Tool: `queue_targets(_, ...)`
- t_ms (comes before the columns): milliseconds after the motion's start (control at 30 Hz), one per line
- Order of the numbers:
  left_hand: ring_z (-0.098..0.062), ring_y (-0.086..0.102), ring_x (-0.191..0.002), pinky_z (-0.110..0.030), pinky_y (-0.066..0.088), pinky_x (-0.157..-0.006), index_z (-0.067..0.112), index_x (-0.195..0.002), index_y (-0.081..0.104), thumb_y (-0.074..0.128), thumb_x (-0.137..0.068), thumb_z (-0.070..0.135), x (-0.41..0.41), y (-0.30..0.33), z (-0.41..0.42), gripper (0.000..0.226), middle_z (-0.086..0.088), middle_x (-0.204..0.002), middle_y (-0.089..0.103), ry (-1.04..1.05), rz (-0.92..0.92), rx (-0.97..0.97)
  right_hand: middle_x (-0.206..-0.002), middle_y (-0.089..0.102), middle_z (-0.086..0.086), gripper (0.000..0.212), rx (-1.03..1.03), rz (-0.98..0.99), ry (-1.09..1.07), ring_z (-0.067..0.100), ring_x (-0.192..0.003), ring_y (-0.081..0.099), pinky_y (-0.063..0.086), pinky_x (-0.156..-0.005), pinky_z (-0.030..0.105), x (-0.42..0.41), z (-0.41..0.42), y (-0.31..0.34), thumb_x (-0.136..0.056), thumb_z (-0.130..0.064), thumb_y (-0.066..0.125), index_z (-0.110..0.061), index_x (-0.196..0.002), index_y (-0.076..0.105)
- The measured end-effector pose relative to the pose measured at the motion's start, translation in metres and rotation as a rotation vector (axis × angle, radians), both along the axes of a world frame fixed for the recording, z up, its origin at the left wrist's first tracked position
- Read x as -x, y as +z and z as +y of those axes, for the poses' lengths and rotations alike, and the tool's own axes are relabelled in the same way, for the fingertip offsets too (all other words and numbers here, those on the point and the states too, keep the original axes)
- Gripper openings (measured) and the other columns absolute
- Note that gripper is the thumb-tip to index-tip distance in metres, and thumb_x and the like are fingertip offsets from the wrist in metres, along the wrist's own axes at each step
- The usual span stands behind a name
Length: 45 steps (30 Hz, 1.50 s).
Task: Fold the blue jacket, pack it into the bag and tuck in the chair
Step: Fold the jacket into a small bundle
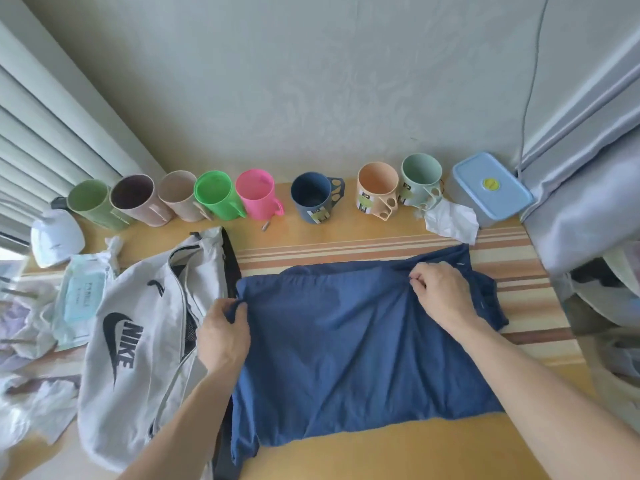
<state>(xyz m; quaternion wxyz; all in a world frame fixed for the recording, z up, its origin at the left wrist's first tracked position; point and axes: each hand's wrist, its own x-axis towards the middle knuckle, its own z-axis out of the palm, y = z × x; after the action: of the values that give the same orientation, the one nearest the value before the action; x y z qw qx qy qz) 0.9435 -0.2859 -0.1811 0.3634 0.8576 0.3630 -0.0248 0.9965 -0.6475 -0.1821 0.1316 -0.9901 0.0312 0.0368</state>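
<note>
Folding is what's going on here, packing hasn't started. The blue jacket (pixel 363 344) is lying spread flat on the table (pixel 433 452), mostly over a striped mat (pixel 346 252), and it's already looking like a rough rectangle. The left hand (pixel 223 336) is pinching the jacket's far-left corner between thumb and fingers, and the right hand (pixel 441 294) is pinching a bit of the cloth near the far-right edge. So both are gripping fabric along the far edge.

My guess: the next move is bringing that far edge toward the near side to halve it, keeping both corners level so it isn't bunching up. The fabric is looking thin and slippery, so it'll probably want smoothing after.

The bag (pixel 138 341) is sitting just left of the jacket, touching it, light grey, with its zip looking open along the top. It's reading NIKE in big dark letters with the swoosh, plus a smaller swoosh farther up.

Other writing: the wipes pack (pixel 81 299) on the left has a label but it's too blurry to read. A few of the mugs (pixel 311 197) along the far wall are wearing sticker labels, also unreadable, and the lidded box (pixel 491 188) has a yellow round sticker. No chair is showing anywhere.
</note>
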Motion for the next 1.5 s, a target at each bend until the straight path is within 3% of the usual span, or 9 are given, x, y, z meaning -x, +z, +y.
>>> queue_targets(100,-0.038,0.064,-0.100,-0.043,0.047,-0.082,0.015,-0.109,0.065,0.055,-0.099,0.032,0.003,-0.001,0.003,0.022,-0.009,-0.106,0.073,0.099,-0.058,-0.016,-0.089,0.069,0.008,0.007,-0.048,-0.207,-0.156,0.035,-0.089,0.060,0.046,-0.064,0.041,-0.008,0.011,0.002,-0.092,-0.012,0.063,-0.011,-0.098,0.065)
queue_targets(267,-0.036,0.059,-0.115,-0.048,0.046,-0.092,0.016,-0.129,0.051,0.060,-0.093,0.049,0.024,0.017,-0.011,0.050,-0.011,-0.123,0.065,-0.078,-0.011,-0.123,-0.140,0.057,0.015,0.038,-0.049,-0.322,0.049,0.038,-0.127,0.052,0.043,-0.106,0.048,0.027,0.061,0.001,-0.100,-0.027,0.051,-0.011,-0.135,0.058)
queue_targets(567,-0.035,0.065,-0.106,-0.040,0.051,-0.079,0.010,-0.111,0.049,0.065,-0.088,0.049,0.063,0.017,-0.018,0.048,-0.010,-0.112,0.067,-0.322,0.426,-0.190,-0.170,-0.010,0.008,0.071,0.119,0.217,0.309,0.032,-0.157,-0.006,0.018,-0.125,0.052,0.082,0.077,-0.056,-0.097,-0.064,0.018,-0.035,-0.161,0.002)
queue_targets(800,-0.022,0.070,-0.085,-0.041,0.058,-0.075,0.021,-0.087,0.069,0.072,-0.084,0.029,0.055,0.068,-0.032,0.009,0.002,-0.085,0.074,-0.156,0.184,0.223,-0.162,0.035,-0.002,0.052,-0.364,0.074,0.208,0.015,-0.150,0.031,0.035,-0.120,0.038,0.116,0.086,-0.004,-0.104,-0.044,0.039,-0.025,-0.152,0.041)
queue_targets(1000,-0.019,0.062,-0.080,-0.038,0.049,-0.068,0.020,-0.083,0.060,0.064,-0.084,0.034,0.033,0.132,-0.141,0.015,0.006,-0.088,0.065,-0.647,-0.040,0.017,-0.134,0.063,-0.016,0.040,-1.202,0.224,-0.355,0.000,-0.125,0.058,0.045,-0.109,0.033,0.131,0.027,0.062,-0.099,-0.053,0.045,-0.042,-0.137,0.055)
queue_targets(1133,-0.027,0.058,-0.118,-0.034,0.042,-0.079,0.010,-0.095,0.057,0.061,-0.090,0.028,0.021,0.116,-0.260,0.019,-0.005,-0.135,0.061,-0.892,-0.094,-0.041,-0.125,0.072,-0.001,0.063,-1.420,0.147,-0.637,0.017,-0.112,0.071,0.051,-0.099,0.039,0.135,-0.044,0.077,-0.086,-0.070,0.054,-0.031,-0.135,0.059)
queue_targets(1300,-0.016,0.030,-0.152,-0.041,0.037,-0.116,0.019,-0.138,0.055,0.048,-0.102,0.045,0.031,0.069,-0.333,0.045,-0.005,-0.165,0.031,-1.108,0.070,0.320,-0.142,0.059,0.004,0.066,-1.172,0.122,-0.798,0.024,-0.134,0.053,0.040,-0.110,0.038,0.144,-0.118,0.055,-0.097,-0.065,0.039,-0.021,-0.145,0.050)
queue_targets(1400,-0.026,0.032,-0.151,-0.044,0.032,-0.120,0.021,-0.138,0.057,0.045,-0.104,0.021,0.039,0.036,-0.311,0.037,-0.007,-0.163,0.037,-1.039,-0.292,-0.120,-0.149,0.051,-0.005,0.058,-0.761,0.029,-0.541,0.019,-0.140,0.045,0.037,-0.114,0.039,0.144,-0.130,0.043,-0.099,-0.058,0.034,-0.026,-0.146,0.047)
queue_targets(1500,-0.032,0.014,-0.157,-0.053,0.019,-0.125,0.028,-0.150,0.044,0.046,-0.103,0.022,0.030,0.006,-0.277,0.048,-0.007,-0.169,0.022,-0.967,-0.267,-0.448,-0.166,0.028,-0.003,0.057,-0.434,0.008,-0.121,0.020,-0.155,0.018,0.022,-0.124,0.041,0.134,-0.112,0.023,-0.101,-0.056,0.032,-0.033,-0.152,0.038)
